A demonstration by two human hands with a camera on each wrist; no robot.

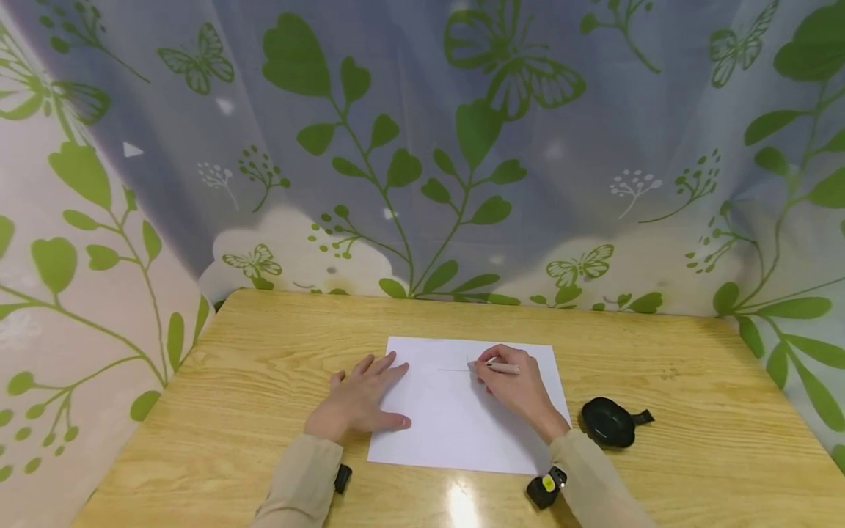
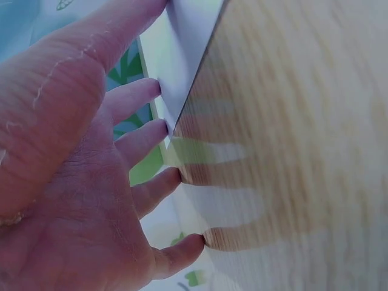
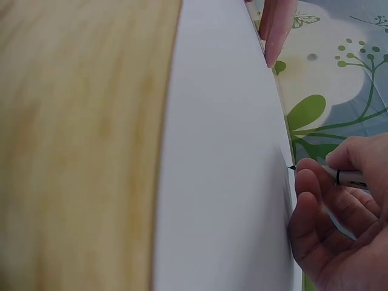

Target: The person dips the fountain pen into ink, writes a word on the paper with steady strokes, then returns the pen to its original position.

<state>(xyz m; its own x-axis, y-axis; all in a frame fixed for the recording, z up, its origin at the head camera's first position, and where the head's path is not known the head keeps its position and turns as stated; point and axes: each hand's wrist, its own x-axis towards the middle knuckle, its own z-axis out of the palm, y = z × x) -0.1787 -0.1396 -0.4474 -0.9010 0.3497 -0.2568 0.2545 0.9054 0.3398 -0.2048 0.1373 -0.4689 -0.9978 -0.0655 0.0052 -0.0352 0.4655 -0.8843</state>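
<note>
A white sheet of paper (image 1: 455, 433) lies on the wooden table, bearing a thin horizontal line and a short upright stroke near its upper middle. My right hand (image 1: 518, 381) pinches a pen (image 1: 505, 367) with a pale barrel. In the right wrist view the dark tip of the pen (image 3: 351, 177) is right at the paper, and the other fingers curl beneath it. My left hand (image 1: 359, 400) rests at the sheet's left edge, fingers spread. Seen from the left wrist, the left hand's fingertips (image 2: 193, 242) touch the tabletop and the paper's corner (image 2: 182, 73).
A small black pan-shaped dish (image 1: 607, 423) with a short handle sits right of the paper, beside the right forearm. The wooden table (image 1: 264, 352) ends at a curtain (image 1: 422, 147) with green leaves and butterflies. Both wrists wear black devices.
</note>
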